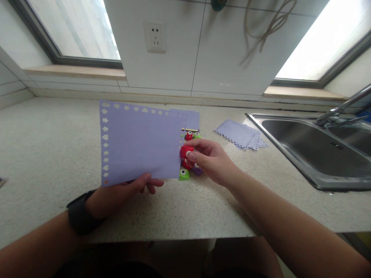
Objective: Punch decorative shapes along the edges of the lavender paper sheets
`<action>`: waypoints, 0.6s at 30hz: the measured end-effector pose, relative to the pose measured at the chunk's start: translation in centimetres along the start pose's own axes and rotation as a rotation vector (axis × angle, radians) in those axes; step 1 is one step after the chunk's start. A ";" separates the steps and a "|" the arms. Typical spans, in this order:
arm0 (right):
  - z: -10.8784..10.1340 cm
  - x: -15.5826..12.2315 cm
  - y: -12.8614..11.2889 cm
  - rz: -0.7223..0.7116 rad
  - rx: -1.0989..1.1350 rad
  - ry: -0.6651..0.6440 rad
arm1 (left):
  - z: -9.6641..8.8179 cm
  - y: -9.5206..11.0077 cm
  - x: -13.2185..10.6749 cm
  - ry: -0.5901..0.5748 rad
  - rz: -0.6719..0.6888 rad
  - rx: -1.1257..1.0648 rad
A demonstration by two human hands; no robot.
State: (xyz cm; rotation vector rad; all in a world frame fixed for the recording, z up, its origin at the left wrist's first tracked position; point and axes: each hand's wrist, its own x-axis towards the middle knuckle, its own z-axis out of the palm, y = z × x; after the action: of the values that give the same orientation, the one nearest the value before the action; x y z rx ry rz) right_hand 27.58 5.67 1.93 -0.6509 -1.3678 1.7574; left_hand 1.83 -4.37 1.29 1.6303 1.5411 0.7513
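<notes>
My left hand [136,185] grips a sheet of purple paper [142,146] by its lower edge, thumb in front and the other fingers behind. Small shapes such as stars and hearts are punched out along the sheet's left, top and right borders. A red craft punch [186,151] sits between the thumb and fingers of my right hand [210,158], at the sheet's right edge. Around and behind that hand lie more punches on the counter: a green one [184,175], a purple one [198,170] and another red one [189,135], partly hidden.
Purple paper [193,119] lies behind the held sheet. To the right, several purple sheets with punched borders [239,134] form a loose pile on the speckled counter [226,208]. A steel sink [257,119] with a faucet [342,106] is farther right. A wall socket [155,36] is above.
</notes>
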 end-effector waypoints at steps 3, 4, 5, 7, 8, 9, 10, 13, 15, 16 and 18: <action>-0.1 0.0 0.1 -0.001 -0.004 -0.003 | 0.0 -0.1 0.0 0.001 0.004 -0.014; -0.1 0.0 0.1 -0.001 -0.007 -0.004 | 0.0 -0.2 0.0 0.002 0.007 -0.015; -0.1 0.0 0.1 0.000 -0.010 -0.004 | 0.0 -0.2 0.0 0.003 0.010 -0.015; -0.1 0.0 0.1 -0.001 -0.013 -0.005 | 0.0 -0.3 0.1 0.003 0.008 -0.011; 0.0 0.0 0.1 -0.001 -0.014 -0.005 | 0.0 -0.4 0.1 0.002 0.007 -0.010; 0.0 0.0 0.1 0.000 -0.014 -0.005 | 0.1 -0.4 0.2 0.001 0.006 -0.010; 0.0 0.0 0.0 0.001 -0.014 -0.004 | 0.1 -0.4 0.2 0.001 0.005 -0.011; 0.1 0.0 0.0 0.000 -0.010 0.000 | 0.1 -0.5 0.1 0.000 0.000 -0.010; 0.1 0.0 0.0 0.003 -0.009 0.004 | 0.0 -0.5 0.1 -0.002 0.002 -0.009; 0.1 0.0 0.0 0.007 -0.006 0.005 | 0.0 -0.4 0.0 -0.004 0.004 -0.010; 0.2 0.0 0.1 0.017 0.004 0.001 | 0.0 -0.4 0.0 -0.008 0.008 -0.011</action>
State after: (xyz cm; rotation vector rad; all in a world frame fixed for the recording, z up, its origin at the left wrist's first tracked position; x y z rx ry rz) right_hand 27.45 5.57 1.91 -0.6625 -1.3614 1.7723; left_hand 1.63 -4.36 0.98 1.6300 1.5236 0.7559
